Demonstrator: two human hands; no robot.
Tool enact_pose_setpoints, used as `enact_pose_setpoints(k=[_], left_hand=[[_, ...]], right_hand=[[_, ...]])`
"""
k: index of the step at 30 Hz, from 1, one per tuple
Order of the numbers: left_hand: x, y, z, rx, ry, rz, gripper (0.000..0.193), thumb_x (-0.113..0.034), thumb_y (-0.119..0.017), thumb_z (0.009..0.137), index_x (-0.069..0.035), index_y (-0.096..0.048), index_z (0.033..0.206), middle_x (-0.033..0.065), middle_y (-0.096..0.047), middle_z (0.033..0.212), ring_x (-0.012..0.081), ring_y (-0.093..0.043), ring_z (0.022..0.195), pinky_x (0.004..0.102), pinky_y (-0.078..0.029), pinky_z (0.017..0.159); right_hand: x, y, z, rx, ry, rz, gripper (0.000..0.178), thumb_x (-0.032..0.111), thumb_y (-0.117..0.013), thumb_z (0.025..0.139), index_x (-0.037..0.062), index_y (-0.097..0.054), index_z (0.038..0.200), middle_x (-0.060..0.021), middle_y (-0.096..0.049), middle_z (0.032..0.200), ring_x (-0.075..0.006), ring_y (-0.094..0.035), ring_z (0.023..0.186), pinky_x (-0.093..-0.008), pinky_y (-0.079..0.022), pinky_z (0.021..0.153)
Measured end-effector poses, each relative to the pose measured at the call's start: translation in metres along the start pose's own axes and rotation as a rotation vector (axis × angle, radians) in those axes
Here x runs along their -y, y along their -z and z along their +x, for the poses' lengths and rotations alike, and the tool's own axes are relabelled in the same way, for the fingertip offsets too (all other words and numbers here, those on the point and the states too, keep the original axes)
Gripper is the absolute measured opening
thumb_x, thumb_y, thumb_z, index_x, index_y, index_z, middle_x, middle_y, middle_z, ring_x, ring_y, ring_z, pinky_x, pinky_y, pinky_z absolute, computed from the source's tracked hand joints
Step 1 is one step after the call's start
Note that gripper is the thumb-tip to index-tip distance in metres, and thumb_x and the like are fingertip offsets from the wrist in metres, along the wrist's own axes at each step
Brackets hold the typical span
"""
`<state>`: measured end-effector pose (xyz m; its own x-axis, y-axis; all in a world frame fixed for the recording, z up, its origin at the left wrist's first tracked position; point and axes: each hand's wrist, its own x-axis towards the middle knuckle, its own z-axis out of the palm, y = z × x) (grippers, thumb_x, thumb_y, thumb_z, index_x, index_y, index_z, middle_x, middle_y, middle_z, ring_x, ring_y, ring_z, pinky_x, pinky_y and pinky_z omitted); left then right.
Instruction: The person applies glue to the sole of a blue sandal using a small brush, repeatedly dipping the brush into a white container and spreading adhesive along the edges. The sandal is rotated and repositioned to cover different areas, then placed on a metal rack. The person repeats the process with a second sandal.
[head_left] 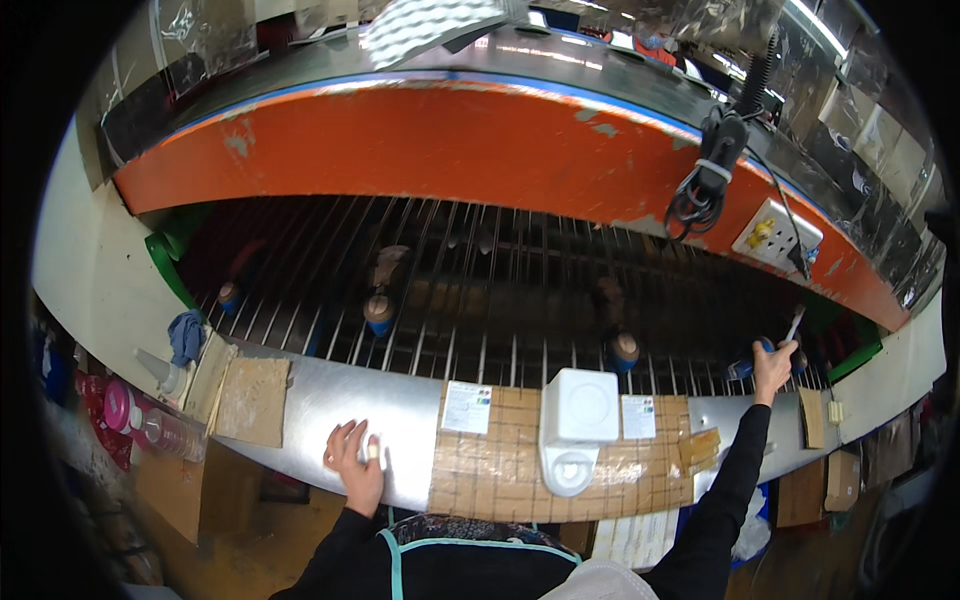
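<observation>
My left hand (pixel 357 468) rests on the bare metal sheet (pixel 330 400) at the front left, its fingers spread and holding nothing. Something pale covers part of its thumb. Stretched far to the right, my right hand (pixel 772 372) is closed at the end of the bar rack. A slim pale stick (pixel 797 323) rises out of its fingers; its lower part is hidden. Touching or just left of that hand is a blue piece (pixel 740 370). A white plastic device with a round knob (pixel 580 420) stands on the taped brown cardboard (pixel 510 460) between my hands.
Parallel metal bars (pixel 450 340) span a dark gap behind the work edge, with blue-and-brown knobs (pixel 378 313) among them. An orange beam (pixel 420 145) crosses behind. Coiled black cable (pixel 700 195) hangs by a socket (pixel 778 235). A cardboard piece (pixel 252 400) lies left.
</observation>
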<state>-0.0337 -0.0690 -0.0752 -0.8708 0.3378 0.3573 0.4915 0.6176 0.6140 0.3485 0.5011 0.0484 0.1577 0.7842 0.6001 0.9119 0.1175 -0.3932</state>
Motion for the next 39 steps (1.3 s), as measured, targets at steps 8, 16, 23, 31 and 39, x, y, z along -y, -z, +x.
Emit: enact_pose_setpoints(k=[8,16,23,31,39], left_hand=[[-0.104,-0.019,0.03,1.073,0.109,-1.368,0.043,-0.022,-0.052,0.098,0.001,-0.048,0.135,0.0174,-0.061,0.119,0.0248,-0.06,0.11,0.0372,-0.045,0.099],[-0.171,-0.015,-0.03,2.054,0.512,-1.83,0.098,-0.046,-0.074,0.08,-0.011,-0.018,0.152,0.019,-0.039,0.145,0.0322,-0.041,0.134,0.0477,-0.037,0.108],[-0.085,-0.021,-0.049,1.672,0.781,-1.974,0.098,-0.027,-0.089,0.063,-0.012,-0.035,0.144,0.012,-0.043,0.144,0.0317,-0.04,0.134,0.0506,-0.03,0.114],[-0.056,0.025,0.024,0.431,-0.231,-1.378,0.107,-0.064,-0.074,0.065,-0.015,-0.026,0.147,0.0175,-0.028,0.149,0.0376,-0.035,0.134,0.0522,-0.033,0.111],[-0.082,0.033,0.052,0.036,-0.338,-1.345,0.112,-0.064,-0.074,0.069,-0.008,-0.019,0.15,0.0083,-0.031,0.152,0.0282,-0.029,0.14,0.0497,-0.022,0.116]], right_hand=[[0.049,0.172,-0.134,0.102,0.069,0.724,0.047,0.008,-0.08,0.074,0.007,-0.042,0.101,-0.0034,-0.05,0.087,-0.0104,-0.05,0.077,-0.0238,-0.043,0.071],[0.126,0.257,-0.303,0.265,0.106,1.367,0.064,0.027,-0.08,0.063,0.0114,-0.033,0.104,-0.0204,-0.061,0.092,-0.0235,-0.06,0.085,-0.034,-0.046,0.084],[0.096,0.203,-0.344,0.746,0.043,1.032,0.038,0.029,-0.075,0.082,0.0083,-0.048,0.099,-0.0131,-0.063,0.098,-0.0217,-0.058,0.086,-0.0392,-0.043,0.08],[0.076,0.153,-0.35,0.415,0.4,0.152,0.006,0.017,-0.069,0.085,0.0161,-0.067,0.09,-0.0014,-0.055,0.077,-0.019,-0.054,0.072,-0.0364,-0.027,0.073],[0.085,0.132,-0.349,0.291,0.544,0.054,0.005,0.021,-0.073,0.08,0.0191,-0.071,0.084,0.0023,-0.056,0.078,-0.0174,-0.052,0.073,-0.037,-0.028,0.074]])
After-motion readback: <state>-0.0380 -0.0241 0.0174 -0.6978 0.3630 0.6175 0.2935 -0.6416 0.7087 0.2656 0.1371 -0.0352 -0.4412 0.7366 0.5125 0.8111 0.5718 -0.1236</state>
